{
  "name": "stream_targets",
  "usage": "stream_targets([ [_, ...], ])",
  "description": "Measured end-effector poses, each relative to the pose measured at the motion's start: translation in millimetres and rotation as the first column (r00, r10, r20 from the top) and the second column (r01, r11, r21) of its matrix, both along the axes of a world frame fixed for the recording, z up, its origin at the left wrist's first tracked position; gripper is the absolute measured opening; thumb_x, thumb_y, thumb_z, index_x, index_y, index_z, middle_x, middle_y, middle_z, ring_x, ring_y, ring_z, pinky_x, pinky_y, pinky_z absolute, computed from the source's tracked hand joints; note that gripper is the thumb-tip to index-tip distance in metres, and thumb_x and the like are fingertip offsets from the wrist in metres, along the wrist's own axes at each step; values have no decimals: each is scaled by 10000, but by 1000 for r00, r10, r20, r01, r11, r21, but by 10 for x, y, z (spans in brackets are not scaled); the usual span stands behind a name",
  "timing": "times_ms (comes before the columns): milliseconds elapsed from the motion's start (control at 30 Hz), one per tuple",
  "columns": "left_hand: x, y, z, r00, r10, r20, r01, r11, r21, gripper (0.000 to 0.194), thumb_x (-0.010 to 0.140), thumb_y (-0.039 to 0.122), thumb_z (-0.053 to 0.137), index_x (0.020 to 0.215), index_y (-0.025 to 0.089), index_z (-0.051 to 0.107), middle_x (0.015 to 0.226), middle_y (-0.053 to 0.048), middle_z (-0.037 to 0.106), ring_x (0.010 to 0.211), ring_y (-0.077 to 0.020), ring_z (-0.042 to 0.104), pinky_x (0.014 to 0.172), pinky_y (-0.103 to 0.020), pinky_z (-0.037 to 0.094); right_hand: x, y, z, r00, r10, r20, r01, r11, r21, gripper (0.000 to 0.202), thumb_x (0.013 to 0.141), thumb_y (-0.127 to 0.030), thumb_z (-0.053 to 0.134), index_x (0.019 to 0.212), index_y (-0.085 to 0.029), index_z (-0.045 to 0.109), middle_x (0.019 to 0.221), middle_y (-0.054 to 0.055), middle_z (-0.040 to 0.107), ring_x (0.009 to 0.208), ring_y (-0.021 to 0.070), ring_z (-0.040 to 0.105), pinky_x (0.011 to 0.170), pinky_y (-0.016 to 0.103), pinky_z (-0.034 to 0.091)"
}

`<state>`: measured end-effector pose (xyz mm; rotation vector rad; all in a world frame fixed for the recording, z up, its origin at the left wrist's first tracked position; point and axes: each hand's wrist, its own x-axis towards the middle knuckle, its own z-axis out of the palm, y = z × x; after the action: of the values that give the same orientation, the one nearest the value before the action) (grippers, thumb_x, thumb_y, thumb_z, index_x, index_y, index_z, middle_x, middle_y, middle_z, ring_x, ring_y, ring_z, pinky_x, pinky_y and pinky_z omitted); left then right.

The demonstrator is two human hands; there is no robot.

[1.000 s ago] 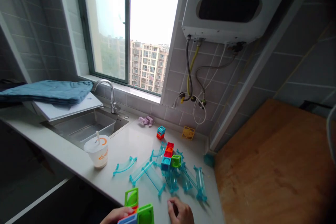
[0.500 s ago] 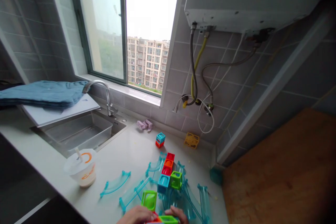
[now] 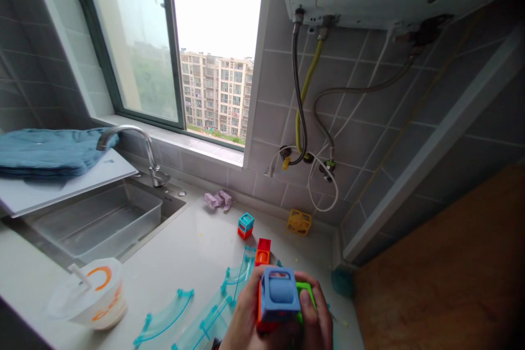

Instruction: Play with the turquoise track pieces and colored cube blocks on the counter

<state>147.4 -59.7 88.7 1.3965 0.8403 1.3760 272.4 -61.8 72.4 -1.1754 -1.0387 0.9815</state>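
Both my hands hold a small cluster of plastic building blocks in front of me. A blue block [image 3: 280, 292] with a hollow frame faces up, an orange-red block [image 3: 262, 324] shows at its lower left, and a green block [image 3: 305, 295] sits at its right. My left hand [image 3: 245, 309] wraps round the left side of the cluster. On the right side, my right hand [image 3: 318, 311] grips it, thumb near the green block. Just beyond my hands, red and orange blocks [image 3: 262, 254] stand on the counter, partly covered by the cluster. Clear teal track pieces [image 3: 164, 314] lie to the left.
A lidded cup with a straw [image 3: 96, 292] stands at the left, by the sink [image 3: 135, 240]. Farther back are a blue-and-red block pair [image 3: 245, 226], a yellow frame block [image 3: 299, 222] and a lilac crumpled item [image 3: 218, 200]. A wooden panel [image 3: 443, 273] bounds the right.
My hands have risen from the bottom edge with the block cluster, now in front of the standing blocks. The view has shifted closer to the counter.
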Motion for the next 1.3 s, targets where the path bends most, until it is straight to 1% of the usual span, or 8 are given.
stream_targets([
  [167,-107,260,365,998,53,-21,-52,998,43,439,825,403,763,1188,235,583,1006,-64,720,862,-235,681,818,-344,561,-114,377,249,998,23,-65,-19,998,67,447,914,-604,567,1058,-195,674,945,82,744,811,260,710,682,317,570],
  [433,-163,645,337,971,239,-15,-238,970,48,418,846,386,769,1170,218,567,1021,-53,713,920,-231,693,847,-335,546,-398,787,410,970,51,-239,-41,998,46,414,905,-565,595,1065,-188,652,910,35,697,806,214,664,691,291,552],
  [600,-233,855,364,963,271,0,-270,960,71,475,843,370,783,1220,224,533,1056,-49,722,921,-222,714,837,-319,558,-515,1021,467,954,72,-290,-48,995,86,401,894,-553,616,1045,-183,643,875,20,682,773,196,648,670,275,539],
  [700,-256,940,298,956,294,10,-294,953,72,472,838,386,785,1207,222,541,1057,-45,728,920,-222,718,828,-308,559,-544,1115,398,967,62,-247,-42,995,89,421,905,-565,592,1052,-176,662,940,46,706,839,217,666,711,294,547],
  [933,-283,935,-113,919,387,82,-391,918,56,470,810,397,797,1171,211,561,1010,-57,726,845,-217,721,756,-292,573,-567,1048,127,984,49,-172,-43,998,43,497,935,-585,561,1203,-181,673,1176,103,720,1037,274,683,839,349,553],
  [1033,-313,888,-217,904,421,72,-426,902,72,473,791,350,813,1169,201,572,970,-52,730,787,-205,713,722,-290,582,-596,993,30,981,37,-188,-33,999,26,530,935,-593,567,1258,-187,672,1214,110,710,1121,298,665,902,378,539],
  [1200,-373,853,-280,840,527,129,-540,833,116,428,793,313,803,1154,188,612,974,-64,742,783,-211,720,702,-299,601,-698,925,-25,907,17,-420,-9,1000,21,584,983,-637,444,1377,-228,577,1245,106,658,990,256,691,754,340,547],
  [1300,-399,862,-338,812,561,159,-580,807,113,466,789,305,807,1197,190,615,1021,-83,751,821,-227,733,734,-320,620,-731,917,-29,860,21,-510,-2,999,36,548,976,-662,436,1336,-264,545,1298,102,594,901,220,669,631,293,511],
])
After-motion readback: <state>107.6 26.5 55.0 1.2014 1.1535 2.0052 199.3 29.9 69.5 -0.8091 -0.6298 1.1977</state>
